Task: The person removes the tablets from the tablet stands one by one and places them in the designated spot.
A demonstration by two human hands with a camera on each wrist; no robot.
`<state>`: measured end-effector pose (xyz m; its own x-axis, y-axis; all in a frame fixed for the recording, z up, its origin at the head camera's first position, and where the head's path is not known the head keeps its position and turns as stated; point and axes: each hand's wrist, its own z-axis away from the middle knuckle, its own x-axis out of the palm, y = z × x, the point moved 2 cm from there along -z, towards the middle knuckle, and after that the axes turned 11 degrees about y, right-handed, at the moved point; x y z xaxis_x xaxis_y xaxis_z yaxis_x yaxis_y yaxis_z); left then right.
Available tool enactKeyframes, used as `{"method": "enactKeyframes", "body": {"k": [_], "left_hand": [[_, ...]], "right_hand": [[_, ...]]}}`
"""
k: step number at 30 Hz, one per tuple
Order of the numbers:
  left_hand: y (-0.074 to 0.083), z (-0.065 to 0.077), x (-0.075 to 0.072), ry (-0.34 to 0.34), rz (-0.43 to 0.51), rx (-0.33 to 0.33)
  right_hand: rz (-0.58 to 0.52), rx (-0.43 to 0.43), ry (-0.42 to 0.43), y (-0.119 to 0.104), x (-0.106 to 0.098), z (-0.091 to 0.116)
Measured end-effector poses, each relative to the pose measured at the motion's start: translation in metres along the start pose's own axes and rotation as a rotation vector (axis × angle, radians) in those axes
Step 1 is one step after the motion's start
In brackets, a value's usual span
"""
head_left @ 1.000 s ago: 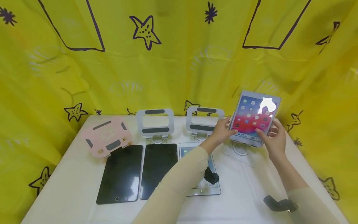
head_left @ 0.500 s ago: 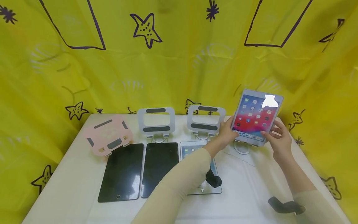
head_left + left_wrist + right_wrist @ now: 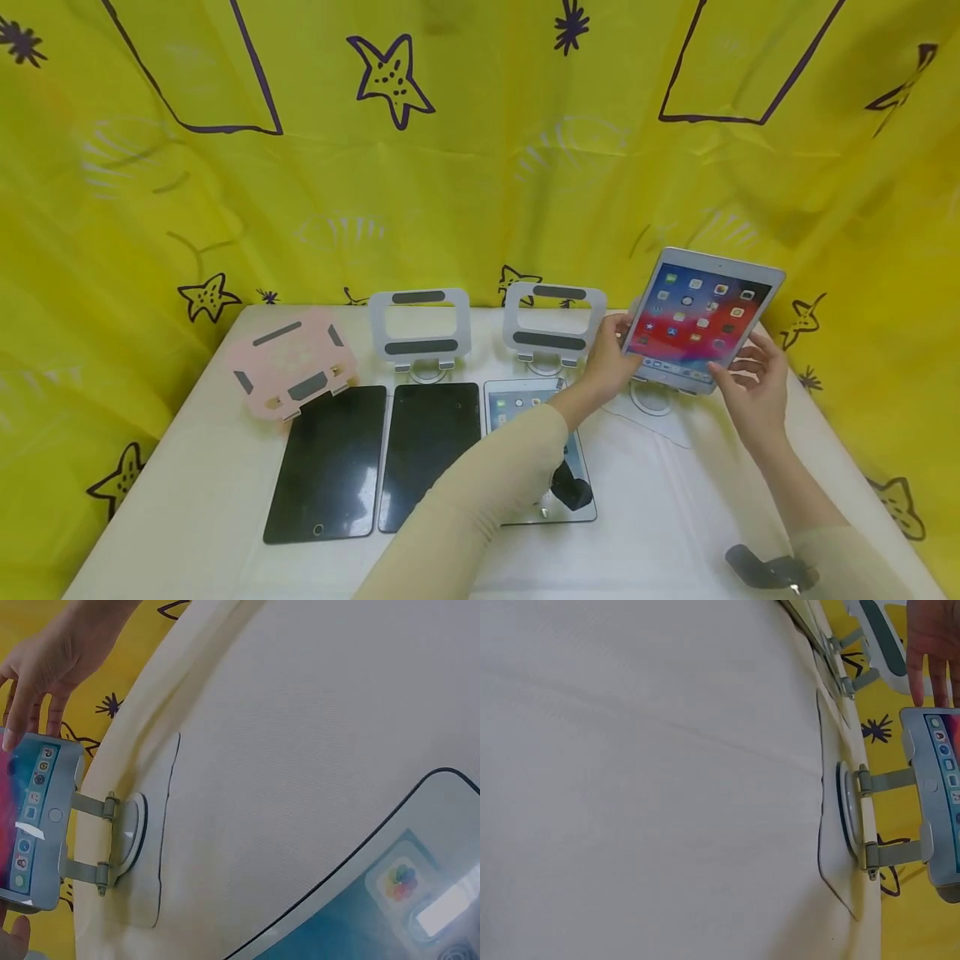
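A white tablet (image 3: 697, 312) with a lit, colourful home screen leans on a stand at the table's right. My left hand (image 3: 611, 358) grips its left edge, thumb over the front near the lower corner. On the opposite side my right hand (image 3: 757, 392) holds the edge, thumb at the lower right of the front and fingers curled behind. Two hinged arms of the stand (image 3: 94, 806) meet the tablet's lower edge in the left wrist view, above a round base (image 3: 131, 832). Most of the stand's back plate is hidden behind the tablet.
Two grey stands (image 3: 418, 346) (image 3: 555, 340) and a pink stand (image 3: 292, 367) line the back. Before them lie two dark-screened tablets (image 3: 326, 467) (image 3: 427, 450) and a white lit tablet (image 3: 577, 467), partly under the left sleeve. A yellow curtain (image 3: 465, 192) hangs behind the white table (image 3: 187, 500).
The tablet has swung rightward and tipped further back, and the bright glare has gone from its screen. Both hands have shifted slightly right with it.
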<state>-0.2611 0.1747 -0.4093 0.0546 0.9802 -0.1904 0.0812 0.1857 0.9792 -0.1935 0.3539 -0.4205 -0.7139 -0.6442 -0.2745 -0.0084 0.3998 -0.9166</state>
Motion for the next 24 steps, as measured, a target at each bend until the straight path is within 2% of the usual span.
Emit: {"method": "enactKeyframes", "body": {"k": [3, 9, 13, 21, 24], "left_hand": [[-0.001, 0.0022, -0.0016, -0.007, -0.023, 0.067], [-0.0056, 0.0058, -0.0028, -0.002, -0.101, 0.174], [-0.0037, 0.0058, -0.004, -0.008, -0.216, 0.263], [0.0028, 0.0006, -0.005, 0.07, -0.542, 0.43], [0.0032, -0.0006, -0.0038, 0.095, -0.559, 0.441]], "right_hand": [[0.002, -0.041, 0.019, 0.0001, -0.0005, 0.003], [0.089, -0.063, 0.057, 0.0032, -0.0005, 0.0032], [0.091, -0.078, 0.076, 0.0047, -0.0004, 0.0022], [0.093, -0.248, 0.121, 0.0029, 0.0035, 0.006], [0.096, -0.26, 0.132, 0.0013, 0.0028, 0.0062]]}}
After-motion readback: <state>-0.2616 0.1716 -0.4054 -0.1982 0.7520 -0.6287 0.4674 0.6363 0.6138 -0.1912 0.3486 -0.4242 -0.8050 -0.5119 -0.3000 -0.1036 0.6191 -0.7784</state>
